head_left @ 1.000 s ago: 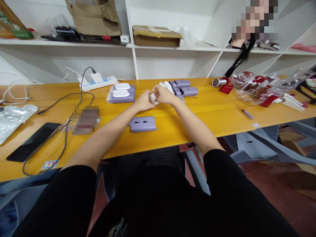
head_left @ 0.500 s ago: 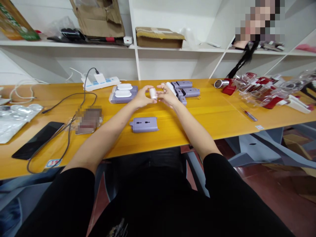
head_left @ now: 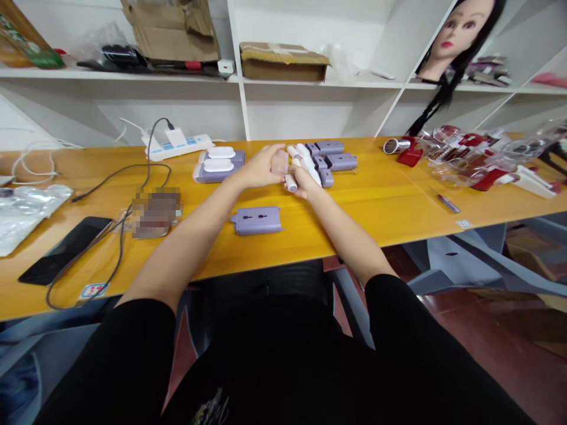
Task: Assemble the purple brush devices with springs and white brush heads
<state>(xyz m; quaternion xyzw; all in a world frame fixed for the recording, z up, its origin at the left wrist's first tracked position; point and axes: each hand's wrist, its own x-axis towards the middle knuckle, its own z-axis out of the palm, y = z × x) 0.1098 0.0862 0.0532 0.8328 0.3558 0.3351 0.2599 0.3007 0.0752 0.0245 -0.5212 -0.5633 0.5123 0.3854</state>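
Two cardboard boxes sit on the white shelf [head_left: 374, 83]: one torn upright box [head_left: 170, 32], and one low, long box [head_left: 283, 62] whose contents cannot be seen. Another compartment of the shelf holds one mannequin head [head_left: 460, 35] with long black hair.

On the worktop [head_left: 354, 209], one purple case [head_left: 239, 167] bears two white oval pieces [head_left: 220, 159], one in front of the other. Nearer the person lies one purple shell [head_left: 259, 221] with two dark slots in its face.

Over the worktop, the fingers of the left hand [head_left: 262, 167] close on one pinkish translucent piece [head_left: 279, 162]. The right hand [head_left: 303, 182], just beside it, grips one small white cylinder [head_left: 290, 183] in its fingers. Beyond the right hand is a cluster of purple blocks [head_left: 339, 161], with white pieces [head_left: 308, 162] on its left side; they overlap too much to count surely.

To the left are one power strip [head_left: 177, 146], one black phone [head_left: 65, 250] and two number labels, one [head_left: 93, 290] by the phone and one [head_left: 464, 224] far right. Clear plastic packaging [head_left: 469, 156] with red parts inside lies at the right.
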